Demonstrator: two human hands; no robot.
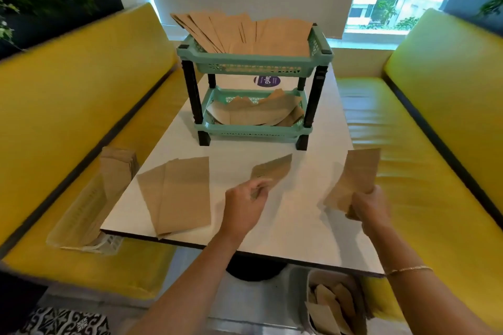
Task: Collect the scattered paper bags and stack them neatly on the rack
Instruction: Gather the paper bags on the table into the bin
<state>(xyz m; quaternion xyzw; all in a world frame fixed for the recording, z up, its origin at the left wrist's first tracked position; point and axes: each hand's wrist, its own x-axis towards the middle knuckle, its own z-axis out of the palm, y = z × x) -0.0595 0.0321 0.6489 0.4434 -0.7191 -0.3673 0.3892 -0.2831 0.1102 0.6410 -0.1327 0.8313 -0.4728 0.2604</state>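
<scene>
A two-tier teal rack (pixel 254 65) stands at the far middle of the white table (pixel 288 226). Its top shelf holds a fanned stack of brown paper bags (pixel 245 32); more bags (pixel 253 111) lie in the lower shelf. My left hand (pixel 243 208) pinches the near end of a small paper bag (pixel 273 168) lifted off the table. My right hand (pixel 371 205) grips a bunch of paper bags (pixel 353 177) at the table's right edge. Flat on the table at the left lie two overlapping bags (pixel 179 196).
Yellow benches (pixel 435 144) flank the table on both sides. On the left bench a white tray (pixel 89 207) carries a pile of bags. A bin with more bags (pixel 334 307) sits on the floor below the table's near right corner. Plants stand behind both benches.
</scene>
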